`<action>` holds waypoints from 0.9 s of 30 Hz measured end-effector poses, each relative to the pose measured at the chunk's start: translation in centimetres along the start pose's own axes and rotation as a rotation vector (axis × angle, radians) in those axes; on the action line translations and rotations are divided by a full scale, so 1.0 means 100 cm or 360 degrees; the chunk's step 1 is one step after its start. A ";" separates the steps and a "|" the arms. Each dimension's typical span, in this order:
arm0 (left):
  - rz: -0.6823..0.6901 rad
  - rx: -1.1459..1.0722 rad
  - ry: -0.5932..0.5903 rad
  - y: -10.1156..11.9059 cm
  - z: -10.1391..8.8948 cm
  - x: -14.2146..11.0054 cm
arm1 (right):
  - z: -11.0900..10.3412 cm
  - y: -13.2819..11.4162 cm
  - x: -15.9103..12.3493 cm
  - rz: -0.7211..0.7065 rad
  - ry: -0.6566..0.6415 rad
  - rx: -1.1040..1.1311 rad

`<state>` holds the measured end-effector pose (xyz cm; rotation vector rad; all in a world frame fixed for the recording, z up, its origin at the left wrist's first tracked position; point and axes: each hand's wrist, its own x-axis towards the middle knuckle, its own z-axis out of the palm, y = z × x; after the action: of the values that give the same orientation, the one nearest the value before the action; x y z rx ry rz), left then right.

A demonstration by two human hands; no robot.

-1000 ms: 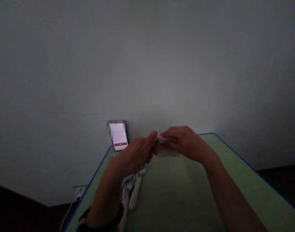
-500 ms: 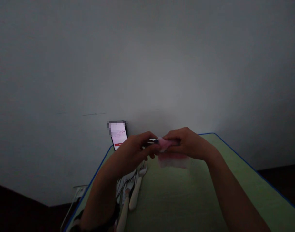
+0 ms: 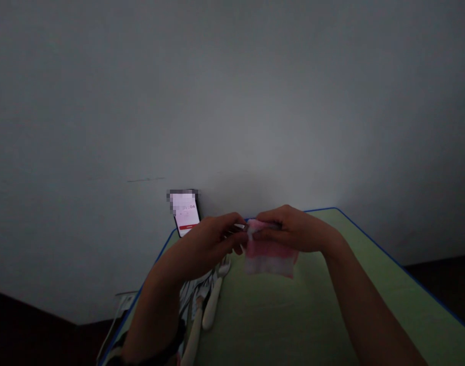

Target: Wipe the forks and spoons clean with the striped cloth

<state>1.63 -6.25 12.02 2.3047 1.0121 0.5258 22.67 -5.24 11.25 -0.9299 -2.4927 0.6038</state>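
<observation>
Above the far part of the table, my left hand (image 3: 213, 236) pinches a shiny, slim metal piece of cutlery (image 3: 239, 227); its exact kind is mostly hidden by the fingers. My right hand (image 3: 293, 229) is closed on a pink and white cloth (image 3: 270, 259), wrapped about the other end of that piece. The cloth's lower part hangs loose below the fingers. Under my left forearm lie a fork with a pale handle (image 3: 213, 300), a second pale-handled fork (image 3: 196, 325) and several metal pieces, partly covered by the arm.
A phone with a lit screen (image 3: 185, 213) leans on the wall (image 3: 255, 101) at the table's back left. The light green table (image 3: 278, 320) has a blue edge. A white socket with a cable (image 3: 122, 304) is low on the left wall.
The cloth hangs lower and more spread out below my right hand. Both hands stay close together, with only small shifts of the fingers and cutlery.
</observation>
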 end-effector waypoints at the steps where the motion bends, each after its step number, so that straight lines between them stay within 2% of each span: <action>1: -0.0009 -0.0004 -0.0001 0.000 0.000 0.000 | 0.000 0.000 0.001 -0.0001 -0.0004 0.0000; 4: -0.0024 0.0003 0.0015 0.001 0.000 0.000 | -0.001 0.001 0.000 0.0030 -0.0018 0.0063; 11: 0.0031 0.0018 0.0058 -0.004 -0.007 -0.004 | -0.017 0.005 -0.017 0.0287 -0.0155 0.0227; 13: 0.0032 0.0053 0.0136 -0.008 -0.008 -0.004 | -0.020 0.006 -0.020 0.0324 -0.0059 0.0194; 16: 0.0002 0.0010 0.0243 -0.012 -0.006 0.000 | -0.022 0.003 -0.020 0.0275 0.0217 0.0068; 21: -0.0150 -0.0275 0.0193 -0.011 0.002 0.005 | -0.020 -0.005 -0.017 0.0147 0.0508 -0.0139; 23: -0.0204 -0.0291 0.0108 -0.011 0.004 0.004 | -0.019 -0.006 -0.016 0.0130 0.0542 -0.0178; 25: -0.0200 -0.0217 0.0041 -0.010 0.004 0.003 | -0.017 -0.006 -0.016 0.0146 0.0491 -0.0184; 27: -0.0164 -0.0094 0.0056 -0.009 0.003 0.002 | -0.016 -0.006 -0.014 0.0171 0.0417 -0.0189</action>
<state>1.46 -5.68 11.26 2.1855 1.1103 0.5490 24.13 -6.23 12.56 -1.1162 -2.2743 0.3436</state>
